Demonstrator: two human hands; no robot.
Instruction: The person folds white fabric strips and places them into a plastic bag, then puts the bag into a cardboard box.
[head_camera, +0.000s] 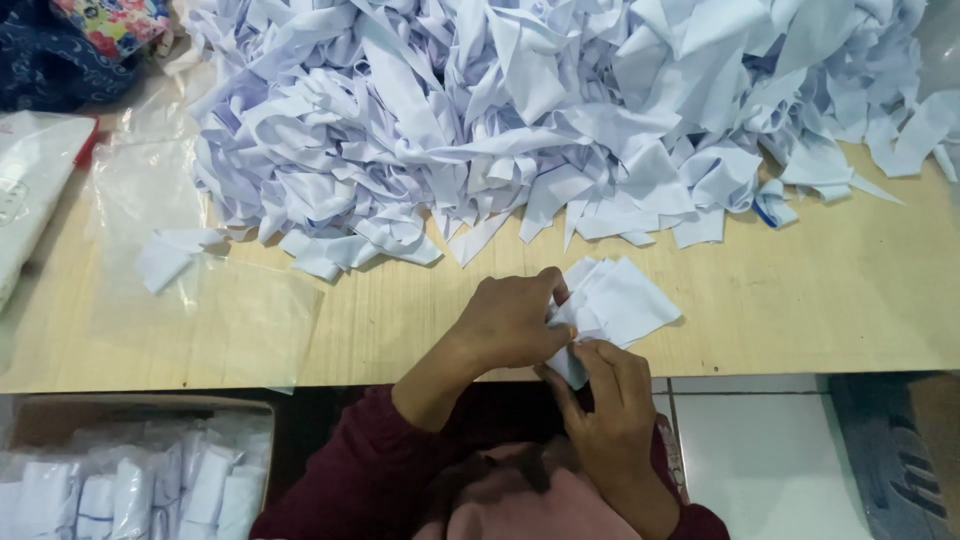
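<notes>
A big heap of white cloth pieces (540, 110) covers the far part of the wooden tabletop (800, 300). At the near edge, the left hand (510, 322) and right hand (612, 405) both pinch one folded white cloth piece (612, 305) (it lies partly on the wood).

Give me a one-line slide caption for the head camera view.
Both hands, left hand and right hand, fold a white cloth piece at the wooden table edge, beside a large white cloth heap.
</notes>
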